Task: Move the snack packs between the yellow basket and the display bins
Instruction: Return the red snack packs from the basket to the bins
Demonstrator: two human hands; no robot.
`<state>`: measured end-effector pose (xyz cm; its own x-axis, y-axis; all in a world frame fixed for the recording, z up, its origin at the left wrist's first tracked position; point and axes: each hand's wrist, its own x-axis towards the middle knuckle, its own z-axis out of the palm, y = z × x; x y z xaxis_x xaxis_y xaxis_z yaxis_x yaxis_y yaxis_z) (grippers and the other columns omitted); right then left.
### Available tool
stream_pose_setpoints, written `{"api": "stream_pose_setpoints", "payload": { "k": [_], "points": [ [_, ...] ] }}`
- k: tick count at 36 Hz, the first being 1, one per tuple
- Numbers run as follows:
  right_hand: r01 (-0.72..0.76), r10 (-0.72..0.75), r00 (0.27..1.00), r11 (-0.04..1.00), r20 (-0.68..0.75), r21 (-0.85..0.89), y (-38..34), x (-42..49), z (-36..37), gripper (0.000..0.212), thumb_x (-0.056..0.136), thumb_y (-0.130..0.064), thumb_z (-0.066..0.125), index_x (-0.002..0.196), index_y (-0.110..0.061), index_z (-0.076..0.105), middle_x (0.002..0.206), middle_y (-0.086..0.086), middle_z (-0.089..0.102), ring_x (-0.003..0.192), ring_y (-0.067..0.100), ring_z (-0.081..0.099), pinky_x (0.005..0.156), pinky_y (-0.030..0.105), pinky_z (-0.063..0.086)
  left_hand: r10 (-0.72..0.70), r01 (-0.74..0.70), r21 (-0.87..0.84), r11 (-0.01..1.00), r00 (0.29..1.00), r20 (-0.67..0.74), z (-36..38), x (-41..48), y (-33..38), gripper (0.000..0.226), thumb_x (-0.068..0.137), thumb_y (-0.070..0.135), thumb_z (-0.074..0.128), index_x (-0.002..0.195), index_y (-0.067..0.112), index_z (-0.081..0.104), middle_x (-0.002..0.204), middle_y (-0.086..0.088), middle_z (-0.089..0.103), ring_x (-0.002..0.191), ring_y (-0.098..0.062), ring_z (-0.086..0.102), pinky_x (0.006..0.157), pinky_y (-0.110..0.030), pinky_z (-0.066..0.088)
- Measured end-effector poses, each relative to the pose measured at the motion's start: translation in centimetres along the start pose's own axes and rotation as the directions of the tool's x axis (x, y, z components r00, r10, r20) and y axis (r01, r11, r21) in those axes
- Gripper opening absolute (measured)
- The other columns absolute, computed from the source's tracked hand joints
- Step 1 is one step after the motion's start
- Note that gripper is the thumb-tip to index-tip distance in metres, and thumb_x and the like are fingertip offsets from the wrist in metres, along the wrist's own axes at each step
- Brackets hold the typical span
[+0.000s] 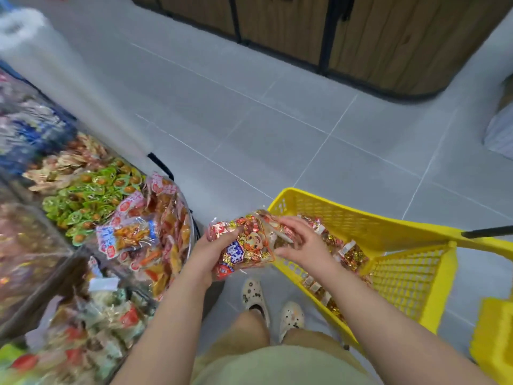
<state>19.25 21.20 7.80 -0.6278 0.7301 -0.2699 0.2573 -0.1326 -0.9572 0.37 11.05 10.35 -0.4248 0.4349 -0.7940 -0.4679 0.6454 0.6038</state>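
Snack packs [247, 245], 1 bundle, gripped from below in my left hand [213, 247] and pinched at the far end by my right hand [298, 240], held over the floor [249, 120] between yellow basket [361, 218] and display bins [116, 207]. More of them lie in the basket, so I judge the transfer unfinished.

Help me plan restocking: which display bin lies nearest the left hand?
The bin of orange-red packs, just left of the left hand gripping the snack pack; the green packs sit farther back.
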Motion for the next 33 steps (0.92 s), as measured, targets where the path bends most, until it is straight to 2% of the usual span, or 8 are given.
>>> {"api": "stream_pose_setpoints", "payload": {
  "k": [5, 11, 14, 18, 22, 26, 30, 33],
  "points": [
    [0.106, -0.108, 0.989, 0.994, 0.101, 0.022, -2.9, 0.2, 3.1, 0.031, 0.095, -0.002, 0.045, 0.118, -0.013, 0.063, 0.123, -0.005, 0.054, 0.112, -0.015, 0.047, 0.093, 0.007, 0.038, 0.066, -0.07, -0.114, 0.991, 0.997, -0.04, -4.5, -3.2, 0.0, 0.082, 0.039, 0.052, 0.086, 0.111, 0.023, 0.059, 0.087, -0.002, 0.076, 0.077, -0.022, 0.074, 0.055, -0.034, 0.055],
    [0.135, -0.134, 0.991, 0.989, -0.019, 0.063, -6.8, 1.9, 9.8, 0.026, 0.081, -0.004, 0.07, 0.088, -0.028, 0.064, 0.113, -0.007, 0.058, 0.102, -0.004, 0.056, 0.088, 0.006, 0.039, 0.114, -0.144, -0.217, 0.965, 0.983, -0.143, -10.7, -5.6, -1.4, 0.046, 0.076, 0.037, 0.077, 0.112, 0.015, 0.06, 0.084, -0.005, 0.076, 0.076, -0.024, 0.073, 0.054, -0.032, 0.055],
    [0.092, -0.086, 0.995, 0.987, 0.057, -0.13, -7.8, 2.9, 13.6, 0.059, 0.07, -0.017, 0.082, 0.116, -0.035, 0.049, 0.143, 0.001, 0.026, 0.128, 0.014, 0.038, 0.11, 0.025, 0.027, 0.135, -0.185, -0.266, 0.946, 0.971, -0.195, -14.6, -6.3, -2.2, 0.033, 0.081, 0.032, 0.074, 0.105, 0.016, 0.058, 0.075, -0.002, 0.075, 0.063, -0.02, 0.072, 0.047, -0.029, 0.053],
    [0.073, -0.014, 0.985, 0.936, 0.17, -0.343, -8.7, 3.8, 19.7, 0.099, 0.061, -0.042, 0.086, 0.143, -0.034, 0.031, 0.155, 0.002, 0.0, 0.143, 0.013, 0.01, 0.105, 0.02, 0.013, 0.165, -0.233, -0.28, 0.931, 0.955, -0.246, -20.5, -7.2, -2.9, 0.034, 0.078, 0.03, 0.077, 0.103, 0.016, 0.058, 0.074, -0.002, 0.075, 0.064, -0.018, 0.072, 0.05, -0.028, 0.054],
    [0.021, 0.067, 0.97, 0.935, 0.232, -0.355, -10.3, 3.8, 26.6, 0.11, 0.051, -0.053, 0.086, 0.144, -0.031, 0.03, 0.148, -0.001, 0.034, 0.133, 0.019, 0.037, 0.108, 0.036, 0.033, 0.183, -0.264, -0.265, 0.927, 0.938, -0.295, -27.4, -8.2, -3.9, 0.046, 0.065, 0.039, 0.084, 0.101, 0.02, 0.063, 0.1, -0.007, 0.074, 0.094, -0.027, 0.069, 0.086, -0.044, 0.054],
    [0.034, 0.053, 0.952, 0.96, 0.301, -0.279, -12.0, 3.7, 33.4, 0.075, 0.062, -0.05, 0.082, 0.127, -0.034, 0.048, 0.134, -0.007, 0.049, 0.115, 0.012, 0.048, 0.093, 0.031, 0.04, 0.186, -0.286, -0.28, 0.916, 0.924, -0.334, -34.6, -9.3, -4.7, 0.049, 0.065, 0.037, 0.084, 0.104, 0.014, 0.065, 0.082, -0.004, 0.076, 0.071, -0.019, 0.073, 0.057, -0.028, 0.055],
    [-0.076, 0.127, 0.926, 0.985, 0.356, -0.156, -14.1, 3.7, 40.0, 0.056, 0.075, -0.029, 0.077, 0.126, -0.031, 0.054, 0.122, -0.002, 0.056, 0.101, 0.014, 0.061, 0.084, 0.027, 0.052, 0.195, -0.319, -0.263, 0.911, 0.892, -0.407, -41.3, -10.5, -5.5, 0.087, 0.06, 0.049, 0.086, 0.134, 0.019, 0.051, 0.122, -0.005, 0.066, 0.109, -0.025, 0.063, 0.095, -0.044, 0.05],
    [-0.261, 0.217, 0.877, 0.964, 0.429, 0.047, -15.7, 3.7, 44.2, 0.046, 0.08, -0.012, 0.071, 0.123, -0.019, 0.056, 0.103, 0.005, 0.067, 0.076, 0.012, 0.068, 0.064, 0.023, 0.056, 0.203, -0.353, -0.293, 0.888, 0.875, -0.44, -45.3, -11.8, -5.7, 0.104, 0.042, 0.059, 0.089, 0.133, 0.022, 0.052, 0.127, -0.008, 0.062, 0.113, -0.031, 0.06, 0.099, -0.053, 0.046]
  ]
}}
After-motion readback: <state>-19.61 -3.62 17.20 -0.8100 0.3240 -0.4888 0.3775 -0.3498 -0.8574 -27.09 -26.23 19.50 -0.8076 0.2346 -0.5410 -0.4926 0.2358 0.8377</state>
